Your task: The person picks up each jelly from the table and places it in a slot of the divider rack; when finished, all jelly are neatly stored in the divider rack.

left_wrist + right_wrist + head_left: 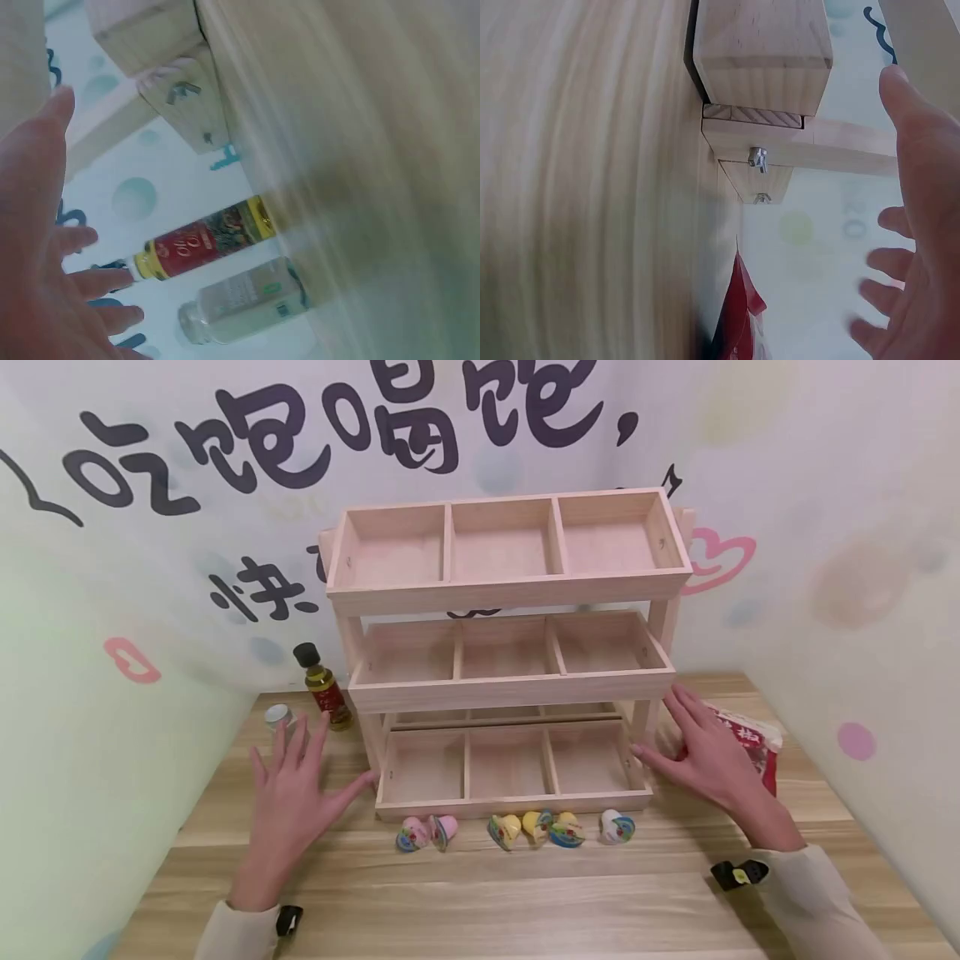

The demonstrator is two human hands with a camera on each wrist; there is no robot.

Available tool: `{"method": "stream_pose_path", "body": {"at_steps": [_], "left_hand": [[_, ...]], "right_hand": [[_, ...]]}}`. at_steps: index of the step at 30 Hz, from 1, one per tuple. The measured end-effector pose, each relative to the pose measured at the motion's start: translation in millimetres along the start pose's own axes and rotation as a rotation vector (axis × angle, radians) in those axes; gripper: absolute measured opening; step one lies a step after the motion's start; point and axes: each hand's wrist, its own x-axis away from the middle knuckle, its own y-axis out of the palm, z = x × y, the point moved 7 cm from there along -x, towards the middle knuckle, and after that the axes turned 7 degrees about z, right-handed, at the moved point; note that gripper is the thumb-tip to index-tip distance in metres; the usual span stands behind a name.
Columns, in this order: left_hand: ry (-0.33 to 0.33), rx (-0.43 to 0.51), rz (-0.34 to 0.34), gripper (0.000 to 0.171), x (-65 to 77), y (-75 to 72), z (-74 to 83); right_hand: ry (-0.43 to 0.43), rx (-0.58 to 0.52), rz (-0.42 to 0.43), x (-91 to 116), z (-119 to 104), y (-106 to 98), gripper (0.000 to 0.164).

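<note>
A three-tier wooden rack (512,693) with divided trays stands on the table before me. My left hand (288,797) is spread at its lower left side, the thumb tip near the bottom tray's corner; nothing is in it. At the opposite side my right hand (708,752) is likewise spread, its thumb by the bottom tray and its fingertips by the rack's leg. Metal wing nuts (758,158) show on the rack's side in the right wrist view. Along the rack's front lie small pink jelly cups (426,832), yellow ones (536,828) and a white one (617,827).
An oil bottle (327,693) with a dark cap stands left of the rack, beside a clear jar (241,301) with a pale lid. A red and white packet (752,739) lies behind my right hand. Printed wall sheeting (480,468) surrounds the table (480,910).
</note>
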Motion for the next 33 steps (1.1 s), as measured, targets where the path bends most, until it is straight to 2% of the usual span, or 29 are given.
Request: {"method": "stream_pose_path", "body": {"at_steps": [3, 6, 8, 11, 14, 16, 21, 26, 31, 33], "left_hand": [[0.038, 0.060, 0.107, 0.107, 0.6, -13.3, 6.5], [0.092, 0.108, 0.199, 0.105, -1.9, -24.5, 22.2], [0.129, 0.126, 0.235, 0.102, -2.9, -28.7, 35.8], [0.182, 0.184, 0.232, 0.083, -3.0, -27.9, 59.4], [0.249, 0.258, 0.190, 0.060, -1.4, -21.1, 87.6], [0.288, 0.315, 0.150, 0.052, 0.1, -14.6, 107.2], [0.376, 0.393, 0.049, 0.049, 4.2, 3.5, 153.2], [0.495, 0.437, -0.054, 0.045, 12.2, 19.9, 195.8], [0.605, 0.465, -0.182, 0.043, 21.0, 33.5, 231.8], [0.656, 0.459, -0.213, 0.043, 24.0, 37.8, 244.3]], "right_hand": [[0.032, -0.118, -0.050, -1, -3, 8, 0.097], [0.050, -0.228, -0.099, 0, -4, 16, 0.086], [0.052, -0.274, -0.130, 1, -4, 21, 0.081], [0.049, -0.289, -0.157, 3, -5, 27, 0.073], [0.041, -0.284, -0.164, 4, -6, 31, 0.062], [0.034, -0.274, -0.162, 5, -6, 32, 0.057], [0.044, -0.270, -0.158, 5, -7, 34, 0.054], [0.055, -0.272, -0.159, 6, -8, 34, 0.056], [0.062, -0.267, -0.161, 6, -10, 32, 0.056], [0.066, -0.266, -0.164, 6, -11, 31, 0.056]]}}
